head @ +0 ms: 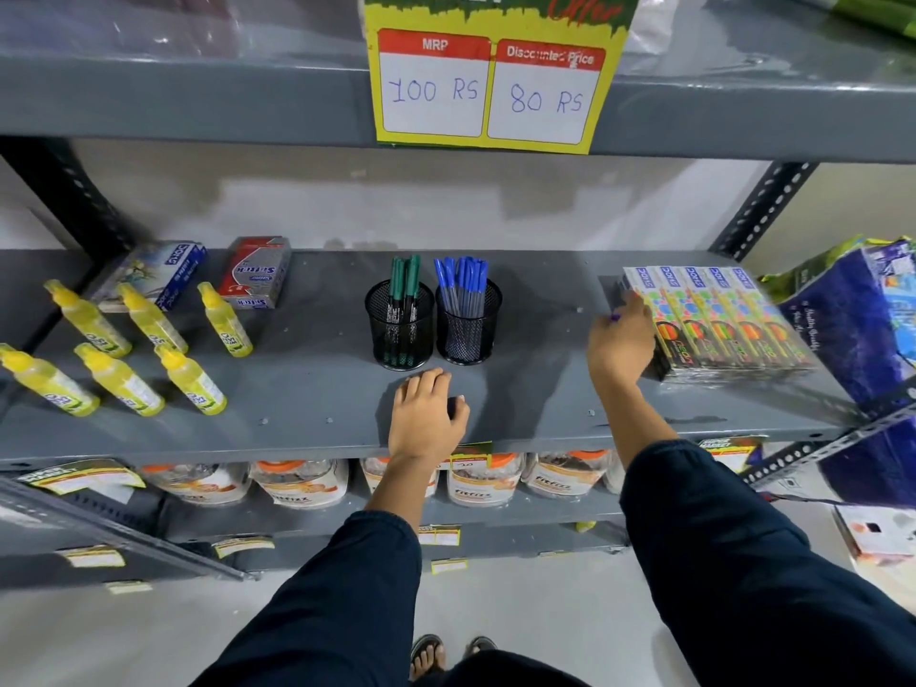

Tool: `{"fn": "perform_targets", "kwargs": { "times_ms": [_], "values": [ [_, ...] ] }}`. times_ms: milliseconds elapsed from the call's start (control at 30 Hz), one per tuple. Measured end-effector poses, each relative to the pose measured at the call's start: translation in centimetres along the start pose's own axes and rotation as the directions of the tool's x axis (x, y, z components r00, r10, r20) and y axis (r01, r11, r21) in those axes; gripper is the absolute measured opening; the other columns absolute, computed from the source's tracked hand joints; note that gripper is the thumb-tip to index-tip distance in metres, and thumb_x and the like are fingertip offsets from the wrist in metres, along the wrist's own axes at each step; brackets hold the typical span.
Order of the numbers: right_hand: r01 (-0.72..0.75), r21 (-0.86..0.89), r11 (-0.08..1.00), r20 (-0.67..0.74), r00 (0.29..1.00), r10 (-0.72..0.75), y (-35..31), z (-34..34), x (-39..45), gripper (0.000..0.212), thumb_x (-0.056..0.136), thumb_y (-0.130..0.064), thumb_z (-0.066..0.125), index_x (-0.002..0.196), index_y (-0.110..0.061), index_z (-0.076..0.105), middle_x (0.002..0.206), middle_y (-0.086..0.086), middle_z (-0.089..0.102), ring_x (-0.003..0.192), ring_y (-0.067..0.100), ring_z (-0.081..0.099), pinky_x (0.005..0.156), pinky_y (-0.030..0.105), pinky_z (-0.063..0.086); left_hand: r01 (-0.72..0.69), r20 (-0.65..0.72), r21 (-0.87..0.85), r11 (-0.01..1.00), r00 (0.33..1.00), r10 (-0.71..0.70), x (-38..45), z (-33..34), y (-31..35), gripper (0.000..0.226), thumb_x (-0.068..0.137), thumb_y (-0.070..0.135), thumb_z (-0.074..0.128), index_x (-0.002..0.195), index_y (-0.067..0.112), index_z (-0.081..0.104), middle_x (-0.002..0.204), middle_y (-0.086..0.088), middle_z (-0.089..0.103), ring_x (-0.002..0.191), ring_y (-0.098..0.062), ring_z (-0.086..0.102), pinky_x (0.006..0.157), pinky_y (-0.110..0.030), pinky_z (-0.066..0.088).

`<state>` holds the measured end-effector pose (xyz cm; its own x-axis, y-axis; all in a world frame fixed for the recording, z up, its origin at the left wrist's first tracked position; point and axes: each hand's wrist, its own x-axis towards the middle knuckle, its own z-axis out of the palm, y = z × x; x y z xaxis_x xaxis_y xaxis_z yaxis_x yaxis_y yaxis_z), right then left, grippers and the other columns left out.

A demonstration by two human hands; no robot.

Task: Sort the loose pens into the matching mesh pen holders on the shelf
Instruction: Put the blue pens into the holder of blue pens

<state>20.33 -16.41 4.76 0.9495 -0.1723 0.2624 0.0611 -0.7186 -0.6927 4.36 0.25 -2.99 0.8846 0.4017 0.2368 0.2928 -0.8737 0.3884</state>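
shelf: plain grey metal
left pen holder: black mesh
pens in the left holder: green caps, dark barrels
right pen holder: black mesh
pens in the right holder: blue caps, grey barrels
glue bottles: yellow, with white labels
price sign: yellow and green border, red headers, white panels with blue handwriting
boxes on the right: white tops, multicoloured dots, black lower part with orange and green
red pack: red and white
sleeves: dark navy
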Motion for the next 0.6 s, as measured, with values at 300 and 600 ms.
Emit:
{"fn": "perform_targets", "kwargs": {
  "times_ms": [300,600],
  "values": [
    [0.190,0.634,0.750,-0.151,0.981,-0.121,-10.4,-2.0,1.6,0.020,0.087,0.002,0.055,0.105,-0.001,0.061,0.092,0.015,0.065,0.069,0.002,0.060,0.057,0.004,0.047,-0.012,-0.022,-0.044,0.999,1.000,0.011,-0.1,-0.3,0.0,0.044,0.082,0.032,0.038,0.108,0.003,0.060,0.106,-0.015,0.064,0.097,-0.033,0.056,0.087,-0.043,0.043],
    [0.222,0.519,0.825,0.186,0.913,-0.363,-13.0,2.8,-1.8,0.021,0.089,-0.001,0.055,0.109,0.000,0.063,0.100,0.020,0.071,0.084,0.026,0.067,0.076,0.032,0.057,-0.023,-0.059,-0.044,0.999,0.998,0.020,-0.1,0.1,-0.1,0.048,0.077,0.032,0.037,0.103,0.002,0.063,0.103,-0.015,0.067,0.092,-0.034,0.060,0.084,-0.042,0.047]
  ]
}}
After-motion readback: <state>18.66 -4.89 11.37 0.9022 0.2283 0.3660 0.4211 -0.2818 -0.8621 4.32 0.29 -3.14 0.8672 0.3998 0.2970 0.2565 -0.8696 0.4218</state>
